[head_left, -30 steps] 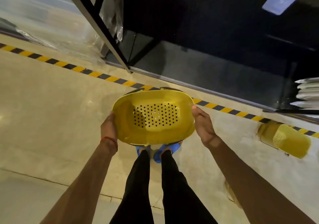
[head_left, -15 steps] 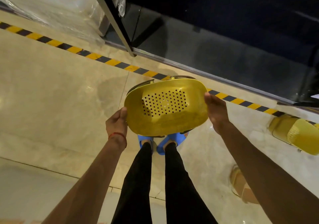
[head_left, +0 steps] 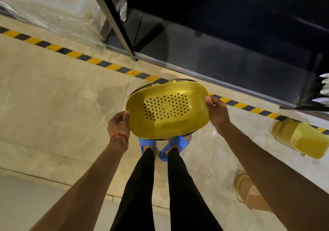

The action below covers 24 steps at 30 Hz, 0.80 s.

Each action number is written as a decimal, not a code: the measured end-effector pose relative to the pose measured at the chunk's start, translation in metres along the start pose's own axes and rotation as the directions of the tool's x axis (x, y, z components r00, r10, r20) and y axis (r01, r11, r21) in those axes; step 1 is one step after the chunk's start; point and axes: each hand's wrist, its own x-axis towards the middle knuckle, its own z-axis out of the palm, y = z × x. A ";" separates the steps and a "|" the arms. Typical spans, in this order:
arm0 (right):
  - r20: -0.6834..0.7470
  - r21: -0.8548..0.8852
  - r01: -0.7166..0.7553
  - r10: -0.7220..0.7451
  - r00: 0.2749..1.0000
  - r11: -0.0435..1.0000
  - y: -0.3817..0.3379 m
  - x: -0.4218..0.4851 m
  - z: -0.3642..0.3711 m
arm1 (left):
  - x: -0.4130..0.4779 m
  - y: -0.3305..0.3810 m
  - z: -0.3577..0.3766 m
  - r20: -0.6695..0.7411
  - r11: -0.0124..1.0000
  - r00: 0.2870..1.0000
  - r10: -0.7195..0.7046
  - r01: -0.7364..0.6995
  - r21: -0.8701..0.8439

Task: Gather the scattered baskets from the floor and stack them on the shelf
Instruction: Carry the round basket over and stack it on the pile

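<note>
I hold a yellow perforated basket [head_left: 167, 111] in front of me above my feet, its open side tilted toward me. My left hand [head_left: 118, 124] grips its left rim and my right hand [head_left: 216, 111] grips its right rim. A second yellow basket [head_left: 302, 138] lies on its side on the floor at the right. A pale basket [head_left: 249, 190] lies on the floor at the lower right, partly hidden by my right forearm. The dark shelf [head_left: 213, 53] stands just ahead, its low deck bare.
A yellow and black hazard stripe [head_left: 74, 53] runs across the tiled floor in front of the shelf. A metal shelf post [head_left: 117, 22] slants down to the floor. Plastic-wrapped goods [head_left: 53, 13] sit at the upper left. White packets [head_left: 323, 92] lie at the shelf's right edge.
The basket has shifted right and tilted, its right side higher. Both hands keep their hold on its rim. The view has turned slightly, bringing the pale basket at the lower right into sight.
</note>
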 end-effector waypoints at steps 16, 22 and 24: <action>0.201 -0.869 0.380 -0.477 0.856 0.316 -0.017 -0.209 -0.054 | -0.154 0.076 -0.038 0.581 0.062 0.542 0.608 -0.762 0.645; -0.055 -0.892 0.204 -0.544 0.837 0.403 0.017 -0.280 -0.059 | -0.215 0.093 -0.047 0.786 -0.228 0.182 0.590 -0.897 0.379; -0.152 -0.882 0.150 -0.571 0.807 0.446 0.028 -0.300 -0.056 | -0.226 0.095 -0.049 0.841 -0.331 0.087 0.534 -0.894 0.303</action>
